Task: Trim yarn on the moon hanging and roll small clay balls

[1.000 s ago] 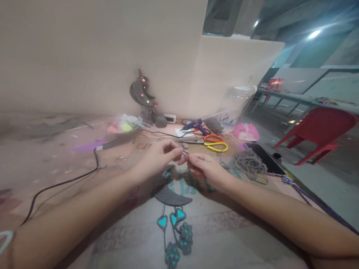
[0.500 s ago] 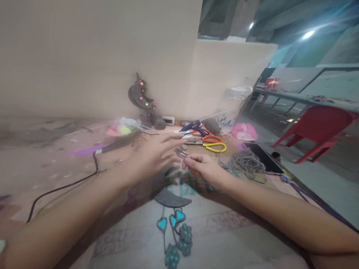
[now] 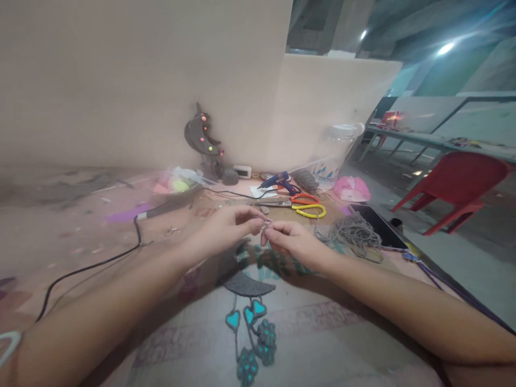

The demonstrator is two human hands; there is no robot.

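Note:
My left hand and my right hand meet above the work surface, fingertips pinched together on a small thin looped grey piece. Fingers cover most of it, so its exact kind is unclear. Just below lies a dark grey yarn-wrapped crescent, its upper part hidden in shadow behind my left hand. From it extend strands with turquoise hearts and grey-and-turquoise flowers. Beyond my fingers rest scissors with one red and one yellow handle.
A blue glue gun lies at the back. Loose grey yarn and a dark tablet or phone are on the right. Behind stand a clear lidded jar and a crescent ornament. A black cable crosses the left.
My left hand has closed from spread fingers to a pinch and moved down to the small grey piece at my right fingertips. My right hand has stayed nearly in place.

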